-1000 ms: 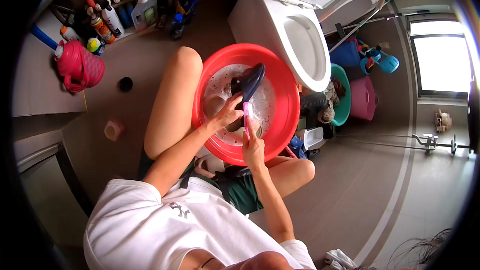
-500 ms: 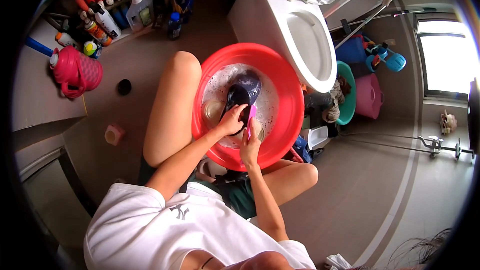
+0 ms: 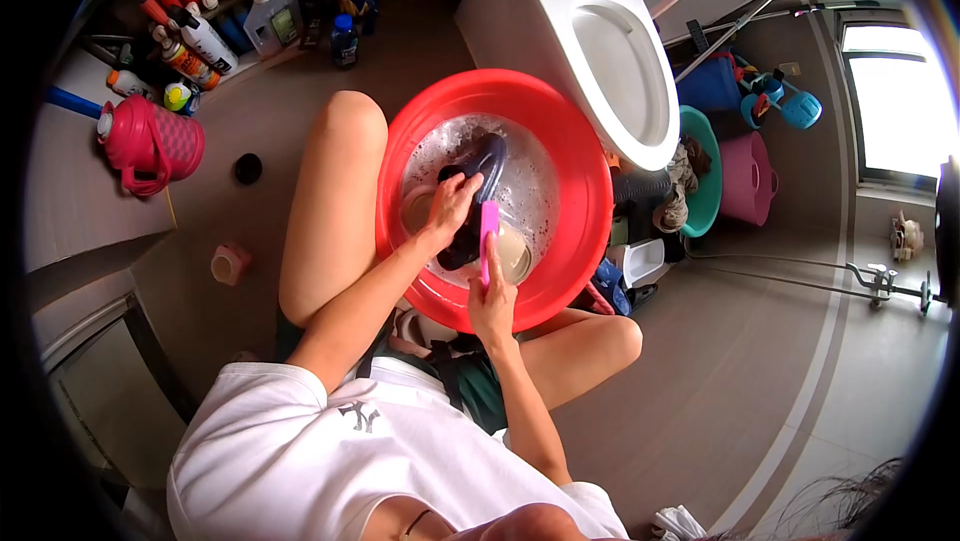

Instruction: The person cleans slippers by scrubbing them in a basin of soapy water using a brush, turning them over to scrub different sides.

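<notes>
A red basin of foamy water stands between my knees. In it, a dark navy shoe lies tilted, its upper end pointing away from me. My left hand grips the shoe around its middle. From the right, my right hand is closed on the handle of a pink brush, held against or just beside the shoe; its bristles are hidden. Two pale rounded things, one on the left and one on the right, sit partly under the suds; their kind is unclear.
A white toilet rises just beyond the basin's right side. Nearby are a teal tub with cloth in it and a pink bucket. Several bottles line a shelf at upper left, above a pink jug. Shoes lie right of the basin.
My left hand has moved up from the shoe's near end to its middle, and the shoe has shifted. My right hand and the brush have moved slightly left and nearer my body.
</notes>
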### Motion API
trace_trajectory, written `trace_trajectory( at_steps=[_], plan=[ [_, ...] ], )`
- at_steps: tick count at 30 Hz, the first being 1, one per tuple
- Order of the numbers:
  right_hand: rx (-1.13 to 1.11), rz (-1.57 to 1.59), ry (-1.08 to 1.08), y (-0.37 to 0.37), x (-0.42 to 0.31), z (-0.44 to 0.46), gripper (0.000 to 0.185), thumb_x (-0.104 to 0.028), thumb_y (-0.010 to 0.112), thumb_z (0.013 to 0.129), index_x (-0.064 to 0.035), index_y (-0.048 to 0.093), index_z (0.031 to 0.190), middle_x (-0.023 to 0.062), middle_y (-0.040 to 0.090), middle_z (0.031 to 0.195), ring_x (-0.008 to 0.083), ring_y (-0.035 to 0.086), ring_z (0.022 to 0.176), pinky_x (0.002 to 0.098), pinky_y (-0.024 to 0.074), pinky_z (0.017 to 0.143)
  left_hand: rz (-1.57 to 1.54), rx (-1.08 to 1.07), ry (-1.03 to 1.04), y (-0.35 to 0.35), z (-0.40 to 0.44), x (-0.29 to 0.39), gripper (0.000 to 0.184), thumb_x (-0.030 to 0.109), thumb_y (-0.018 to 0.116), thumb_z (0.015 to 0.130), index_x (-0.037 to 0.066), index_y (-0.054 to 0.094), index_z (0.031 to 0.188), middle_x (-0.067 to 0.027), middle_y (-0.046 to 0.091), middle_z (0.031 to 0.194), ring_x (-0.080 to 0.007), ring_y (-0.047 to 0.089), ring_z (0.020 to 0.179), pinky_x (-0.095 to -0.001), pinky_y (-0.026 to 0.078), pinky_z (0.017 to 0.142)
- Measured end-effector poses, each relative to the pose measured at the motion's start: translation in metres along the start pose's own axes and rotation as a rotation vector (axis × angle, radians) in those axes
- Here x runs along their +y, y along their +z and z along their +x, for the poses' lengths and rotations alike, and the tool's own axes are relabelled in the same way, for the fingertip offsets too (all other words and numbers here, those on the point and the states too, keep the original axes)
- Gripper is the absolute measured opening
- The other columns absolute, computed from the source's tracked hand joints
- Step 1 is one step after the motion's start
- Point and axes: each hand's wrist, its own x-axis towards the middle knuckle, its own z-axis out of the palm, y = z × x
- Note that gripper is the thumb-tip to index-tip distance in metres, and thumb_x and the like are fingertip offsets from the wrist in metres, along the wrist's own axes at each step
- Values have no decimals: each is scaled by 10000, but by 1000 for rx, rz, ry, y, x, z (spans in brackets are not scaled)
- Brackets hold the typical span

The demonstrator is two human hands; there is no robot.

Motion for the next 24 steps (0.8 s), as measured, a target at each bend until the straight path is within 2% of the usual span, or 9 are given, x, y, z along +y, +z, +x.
trace_trajectory(
  at_steps=[1,2,5,10,13,14,15,18,24],
  plan=[
    [19,-12,-2,-2,0,-4,611,25,497,900,-111,304,1463,238,656,914,340,658,697,340,506,659,21,-160,-25,-9,-10,23,452,432,580,883,-17,592,928,-139,612,760,-241,601,801,-354,464,756],
    [-1,-52,33,-3,0,-9,612,23,494,901,-113,300,1465,233,657,902,347,657,699,343,508,657,13,-150,-25,-6,-10,16,404,404,575,896,12,540,807,-80,516,626,-216,583,695,-370,455,674],
    [-44,-151,99,-6,2,-21,610,14,488,905,-116,289,1468,222,661,875,363,654,699,359,509,642,-90,-131,-235,-6,-26,40,427,396,577,897,-4,511,762,-74,479,613,-199,585,695,-371,444,652],
    [-15,-187,41,10,9,-8,591,-14,480,916,-108,284,1466,241,649,849,389,633,653,417,482,576,86,-69,0,-1,-23,7,453,392,527,922,-53,574,856,-242,607,799,-329,583,740,-417,432,683],
    [57,-223,-31,18,9,20,623,-42,504,907,-145,271,1476,246,578,631,386,583,536,451,434,502,59,-6,7,1,-15,-9,440,399,529,930,-34,576,870,-147,549,716,-191,523,672,-365,434,653],
    [91,-238,-71,22,16,31,587,-83,483,929,-153,274,1474,259,581,645,397,590,552,459,430,500,40,-52,-75,0,-11,-14,429,378,511,942,-41,603,936,-132,577,715,-193,540,647,-360,433,600],
    [73,-245,-46,20,12,45,564,-72,475,928,-147,304,1460,279,580,689,409,592,574,466,433,519,112,-5,87,3,-3,-35,379,344,511,948,-22,588,890,-90,541,628,-169,517,536,-330,409,485],
    [26,-263,38,10,-3,88,513,-66,464,924,-142,377,1424,322,584,789,438,601,645,488,445,568,-122,-87,-103,2,-8,-25,285,298,511,955,52,529,813,-11,439,543,-103,407,415,-278,298,377],
    [-53,-320,123,9,25,190,431,-209,470,928,-157,471,1356,297,631,878,470,613,829,520,492,715,-396,-192,-222,6,-22,-4,291,289,517,969,123,428,748,27,375,541,-69,364,392,-238,240,351]
  ],
)
